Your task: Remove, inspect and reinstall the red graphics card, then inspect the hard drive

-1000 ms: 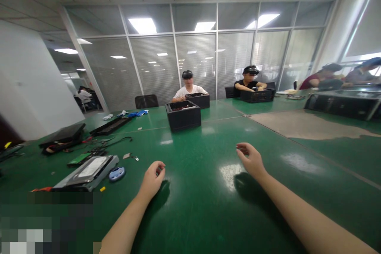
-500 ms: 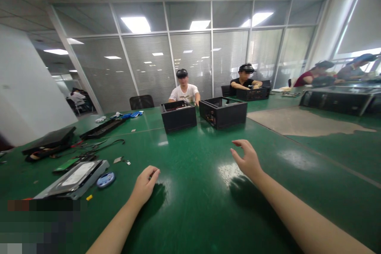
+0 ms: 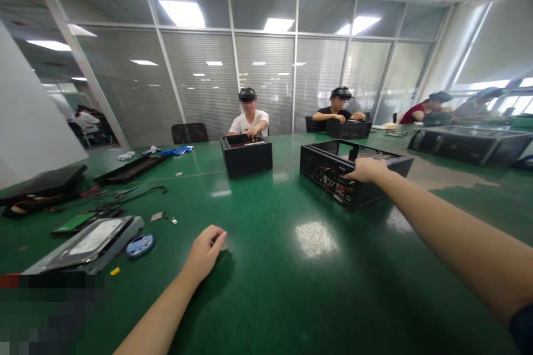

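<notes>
My right hand (image 3: 368, 169) grips the near edge of a black computer case (image 3: 320, 172), fingers over its rim. The case stands open at the top, with ports and round holes along the side that faces left. My left hand (image 3: 207, 248) hovers low over or rests on the green table (image 3: 258, 288), its fingers curled inward. Something small and pale shows at its fingertips, too little of it to name. A hard drive (image 3: 97, 241) and a round blue disc-shaped thing (image 3: 140, 246) lie to the left of this hand.
A second black case (image 3: 247, 158) stands across the table before a person in a white shirt (image 3: 250, 122). Farther right, a person in black works at another case (image 3: 347, 128). Cables, a green circuit board (image 3: 75, 223), a yellow bit (image 3: 115, 271) and dark panels (image 3: 131, 170) lie left.
My right hand has reached forward and right and taken hold of the computer case, which now sits turned, nearer and farther right. The left hand stays about where it was. My view has shifted slightly.
</notes>
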Tool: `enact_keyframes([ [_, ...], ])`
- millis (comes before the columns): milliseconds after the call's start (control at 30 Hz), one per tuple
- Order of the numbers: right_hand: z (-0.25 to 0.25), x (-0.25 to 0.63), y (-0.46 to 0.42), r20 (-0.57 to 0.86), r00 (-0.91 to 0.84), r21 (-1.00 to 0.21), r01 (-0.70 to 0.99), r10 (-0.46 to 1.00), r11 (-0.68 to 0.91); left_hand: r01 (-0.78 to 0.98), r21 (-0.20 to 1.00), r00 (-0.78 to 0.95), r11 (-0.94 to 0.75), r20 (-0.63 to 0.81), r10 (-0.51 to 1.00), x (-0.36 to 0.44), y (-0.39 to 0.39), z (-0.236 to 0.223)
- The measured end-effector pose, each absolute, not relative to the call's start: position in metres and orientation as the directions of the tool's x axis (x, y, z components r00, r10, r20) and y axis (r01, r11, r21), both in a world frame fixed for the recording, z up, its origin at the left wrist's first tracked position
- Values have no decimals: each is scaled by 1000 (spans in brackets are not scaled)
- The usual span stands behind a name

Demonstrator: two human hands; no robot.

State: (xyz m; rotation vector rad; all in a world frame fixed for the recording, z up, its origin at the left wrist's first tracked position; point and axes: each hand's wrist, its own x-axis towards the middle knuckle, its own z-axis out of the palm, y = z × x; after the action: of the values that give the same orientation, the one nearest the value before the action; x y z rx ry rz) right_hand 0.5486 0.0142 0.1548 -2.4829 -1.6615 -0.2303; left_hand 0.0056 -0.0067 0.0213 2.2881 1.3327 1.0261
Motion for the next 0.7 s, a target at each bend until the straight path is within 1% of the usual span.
enact_keyframes([
  [100,164,546,15,188,345,-16,937,919,-349,626,577,307,-524,436,846,6,-5,21],
  [233,162,519,-11,192,266,10,962,945,-273,618,580,295,-531,455,840,6,-2,19],
  [300,160,496,-35,194,179,5,983,965,-184,617,578,289,-534,465,837,6,0,19],
  [367,159,464,-67,235,32,-11,999,971,-31,618,574,286,-538,473,833,6,0,19],
  [433,158,425,-106,254,-40,-44,998,967,52,619,569,286,-541,478,831,6,-1,20],
  [533,159,365,-171,279,-103,-147,978,955,149,623,566,284,-539,478,831,6,-2,21],
  [567,161,348,-190,286,-157,-184,959,945,214,626,566,282,-536,477,833,5,-2,21],
  [633,171,323,-219,254,-317,-244,893,914,378,634,567,275,-526,471,838,4,-1,20],
  [700,190,310,-226,224,-433,-262,836,873,482,643,566,267,-516,466,844,2,-1,18],
])
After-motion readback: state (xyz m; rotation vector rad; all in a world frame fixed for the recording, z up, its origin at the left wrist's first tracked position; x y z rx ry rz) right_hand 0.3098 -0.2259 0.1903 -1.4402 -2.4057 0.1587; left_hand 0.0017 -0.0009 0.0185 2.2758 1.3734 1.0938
